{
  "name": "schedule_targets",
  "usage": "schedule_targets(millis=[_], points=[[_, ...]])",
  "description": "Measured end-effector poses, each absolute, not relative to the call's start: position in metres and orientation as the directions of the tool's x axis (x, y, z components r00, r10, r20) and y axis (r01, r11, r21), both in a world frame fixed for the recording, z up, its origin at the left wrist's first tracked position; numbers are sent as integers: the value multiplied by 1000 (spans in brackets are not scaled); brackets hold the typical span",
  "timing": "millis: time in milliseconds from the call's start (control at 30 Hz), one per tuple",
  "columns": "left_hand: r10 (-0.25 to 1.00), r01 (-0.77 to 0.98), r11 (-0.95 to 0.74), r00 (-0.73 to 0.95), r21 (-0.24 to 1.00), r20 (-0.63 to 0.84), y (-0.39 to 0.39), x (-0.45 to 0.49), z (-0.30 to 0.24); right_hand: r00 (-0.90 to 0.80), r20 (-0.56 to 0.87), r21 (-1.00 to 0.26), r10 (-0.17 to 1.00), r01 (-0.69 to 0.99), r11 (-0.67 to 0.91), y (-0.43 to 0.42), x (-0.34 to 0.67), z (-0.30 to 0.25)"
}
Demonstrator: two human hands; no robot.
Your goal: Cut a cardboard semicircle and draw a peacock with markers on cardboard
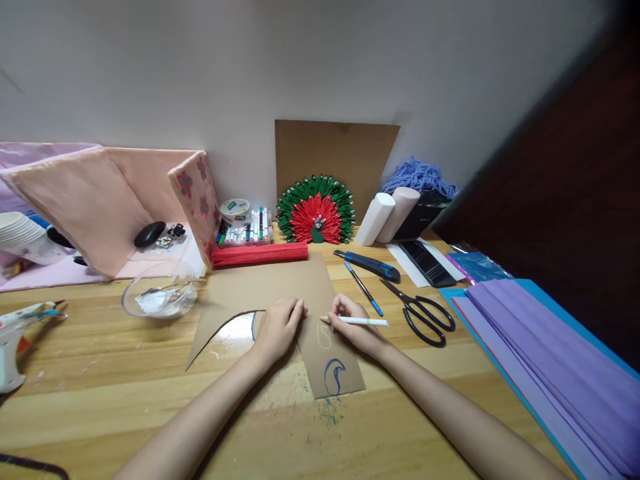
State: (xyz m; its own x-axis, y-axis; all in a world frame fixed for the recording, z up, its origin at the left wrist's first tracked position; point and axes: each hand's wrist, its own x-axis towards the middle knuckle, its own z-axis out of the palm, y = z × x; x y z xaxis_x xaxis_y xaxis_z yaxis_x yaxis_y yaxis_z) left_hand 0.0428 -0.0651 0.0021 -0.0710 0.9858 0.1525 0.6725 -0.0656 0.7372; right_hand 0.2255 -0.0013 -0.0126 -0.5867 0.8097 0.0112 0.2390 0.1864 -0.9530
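Workpiece: the cardboard sheet [280, 287] lies flat on the wooden bench [125, 400] straight in front of me, with a curved edge cut along its left side.
Left: my left hand [277, 330] rests palm down on the cardboard sheet, fingers loosely bent and pressing on it, grasping nothing.
Right: my right hand [353, 320] is closed around the white pen [363, 321], pinched between thumb and fingers.
Pen: it lies almost level, pointing left, its tip on the cardboard just beside my left fingertips.
Marks: a faint pale outline [325, 337] sits just below the pen tip. A blue curved drawing [334, 377] is near the sheet's bottom corner.
Right side: black scissors [425, 317] lie near my right hand. A blue pen [364, 289] and a utility knife [367, 265] lie beyond them. Purple paper sheets [550, 347] are stacked at the bench's right edge.
Back row: a red folded paper strip [260, 254] touches the sheet's far edge. Behind it stand a set of markers [245, 230], a tape roll [235, 208] and a green and red peacock craft [315, 210]. A brown board [335, 153] leans on the wall. Purple yarn [420, 177] sits farther right.
Left side: a glass bowl [160, 293] stands near the sheet's left corner, and a glue gun [20, 333] lies well apart, at the bench's left edge.
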Motion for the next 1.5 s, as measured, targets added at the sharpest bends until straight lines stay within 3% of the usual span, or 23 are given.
schedule_targets(millis=[400, 633, 1133, 1500], points=[[989, 682, -53, -65, 729, 133, -64, 43, 0, -540, 67, -958, 839, 200, 206, -3, 224, -6], [988, 693, -59, -62, 719, 140, -65, 43, 1, -558, -9, -960, 830, 237, 149, -2, 226, -12], [988, 688, -54, -67, 723, 138, -65, 44, 0, -413, 132, -853, 901, 415, 315, -16, 218, -14], [990, 684, -41, -72, 729, 124, -66, 44, 1, -481, 127, -842, 868, 411, 350, -17, 218, -10]])
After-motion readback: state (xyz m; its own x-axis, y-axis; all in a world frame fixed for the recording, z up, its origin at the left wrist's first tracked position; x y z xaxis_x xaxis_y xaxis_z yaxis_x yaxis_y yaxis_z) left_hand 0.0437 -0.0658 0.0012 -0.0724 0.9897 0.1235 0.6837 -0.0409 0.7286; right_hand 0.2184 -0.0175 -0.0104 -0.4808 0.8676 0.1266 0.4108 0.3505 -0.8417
